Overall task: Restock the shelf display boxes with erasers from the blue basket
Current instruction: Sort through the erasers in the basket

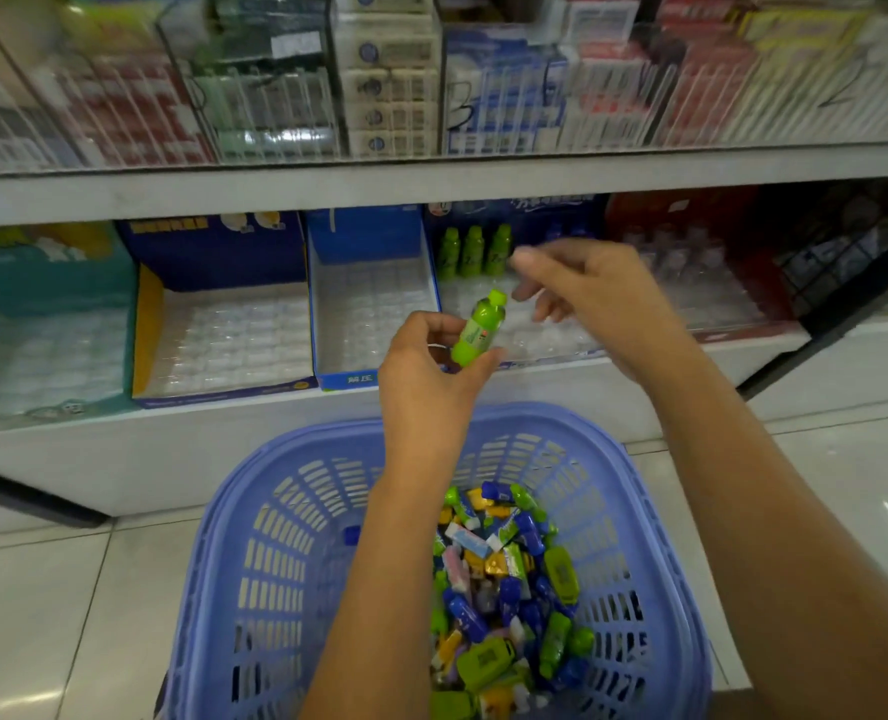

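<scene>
My left hand [426, 361] holds a green bottle-shaped eraser [479, 328] between thumb and fingers, above the far rim of the blue basket [255, 522]. My right hand [592, 298] hovers just right of it, fingers apart and holding nothing, in front of a display box [546, 335] with three green bottle erasers [473, 250] standing in its back row. Several mixed erasers [504, 589], green, blue, yellow and white, lie heaped in the basket on the floor.
Two display boxes with clear slotted trays, one blue [369, 324] and one dark blue and yellow [224, 335], stand left of the hands on the lower shelf. A red box [691, 272] stands to the right. The upper shelf [431, 184] holds packed stationery.
</scene>
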Demonstrator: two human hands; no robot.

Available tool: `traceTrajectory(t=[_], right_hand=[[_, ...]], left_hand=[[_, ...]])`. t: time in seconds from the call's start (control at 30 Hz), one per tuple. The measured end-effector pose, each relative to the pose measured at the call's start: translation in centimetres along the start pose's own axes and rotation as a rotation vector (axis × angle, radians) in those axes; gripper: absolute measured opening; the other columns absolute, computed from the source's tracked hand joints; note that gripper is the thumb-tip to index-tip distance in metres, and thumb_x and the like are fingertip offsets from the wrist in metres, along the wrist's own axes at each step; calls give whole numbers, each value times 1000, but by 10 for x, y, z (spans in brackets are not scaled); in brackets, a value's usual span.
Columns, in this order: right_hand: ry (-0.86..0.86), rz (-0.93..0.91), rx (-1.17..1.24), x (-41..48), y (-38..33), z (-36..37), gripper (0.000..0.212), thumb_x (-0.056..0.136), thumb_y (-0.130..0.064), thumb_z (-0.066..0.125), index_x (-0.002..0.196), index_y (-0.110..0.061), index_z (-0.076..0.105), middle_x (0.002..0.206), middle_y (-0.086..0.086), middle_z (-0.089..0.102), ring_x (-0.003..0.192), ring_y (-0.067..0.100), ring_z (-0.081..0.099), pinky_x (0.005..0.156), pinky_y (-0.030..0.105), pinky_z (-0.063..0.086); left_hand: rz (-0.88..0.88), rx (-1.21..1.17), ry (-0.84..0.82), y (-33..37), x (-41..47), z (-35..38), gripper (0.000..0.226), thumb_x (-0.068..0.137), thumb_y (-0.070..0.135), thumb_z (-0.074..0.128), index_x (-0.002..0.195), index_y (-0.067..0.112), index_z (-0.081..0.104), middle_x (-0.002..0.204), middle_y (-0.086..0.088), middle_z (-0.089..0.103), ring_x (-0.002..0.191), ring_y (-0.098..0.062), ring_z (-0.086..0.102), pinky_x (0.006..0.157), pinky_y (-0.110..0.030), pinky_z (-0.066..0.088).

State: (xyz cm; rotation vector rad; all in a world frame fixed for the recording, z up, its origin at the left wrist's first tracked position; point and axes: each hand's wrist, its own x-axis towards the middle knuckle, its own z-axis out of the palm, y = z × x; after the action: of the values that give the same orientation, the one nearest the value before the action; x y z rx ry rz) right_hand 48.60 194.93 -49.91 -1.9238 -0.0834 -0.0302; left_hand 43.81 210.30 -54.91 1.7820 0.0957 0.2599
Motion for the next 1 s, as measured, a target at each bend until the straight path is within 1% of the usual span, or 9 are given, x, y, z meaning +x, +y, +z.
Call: traceTrajectory(t=[0.07,0.17,0.33,0.43,0.53,0.63,0.77,0.9,1.0], right_hand=[[-95,47,82,-21,-1,8,8,80,-29,72,86,-25,70,74,0,72,62,10,65,61,21,55],[-48,87,127,-29,0,18,16,78,-15,75,93,-13,69,81,8,72,68,16,68,67,24,58],[11,115,110,-33,0,22,28,76,-15,76,100,-1,68,89,15,71,76,19,68,74,28,58],[-27,47,53,-30,-2,13,25,78,-8,74,103,-9,68,96,9,71,87,16,68,81,21,56],[-119,29,64,-26,-2,2,30,80,-5,71,108,-14,66,102,7,71,93,14,68,85,20,55],[-78,32,135,-22,-1,3,25,79,-11,73,102,-18,69,95,2,72,86,12,70,78,19,55],[-21,27,123,-16,1,11,15,75,-18,77,88,-23,71,84,4,73,75,14,71,69,20,56],[139,21,-22,8,7,12,26,75,-21,79,97,-11,69,85,10,71,79,24,71,73,30,59],[185,-20,-207,41,11,17,30,75,-20,79,99,-5,68,84,4,66,76,14,63,68,12,50]], left_hand=[[35,37,33,-1,-2,4,31,73,25,80,85,29,52,84,10,60,73,-1,58,60,-11,45],[61,62,84,-3,-5,11,29,77,28,77,94,22,54,94,0,60,77,-7,57,62,-10,45],[157,112,126,-6,-6,15,29,80,22,75,96,23,51,98,3,52,80,9,50,64,-4,41],[140,108,-11,-7,-2,14,30,85,27,70,112,20,58,103,5,55,82,7,53,65,-7,45],[179,125,-137,-8,3,10,28,90,28,63,116,19,63,90,9,61,79,7,56,64,-7,45],[169,74,-96,-7,3,9,19,87,30,66,105,24,65,78,16,63,74,1,60,63,-11,48],[103,20,-14,-8,3,12,18,83,27,71,99,26,62,76,21,60,72,8,60,62,-4,44],[71,129,-84,-9,6,16,48,90,30,62,133,14,50,108,8,62,95,0,59,77,-6,45],[148,407,-278,-13,2,19,45,94,25,56,137,12,48,134,-6,54,120,-19,52,95,-26,44]])
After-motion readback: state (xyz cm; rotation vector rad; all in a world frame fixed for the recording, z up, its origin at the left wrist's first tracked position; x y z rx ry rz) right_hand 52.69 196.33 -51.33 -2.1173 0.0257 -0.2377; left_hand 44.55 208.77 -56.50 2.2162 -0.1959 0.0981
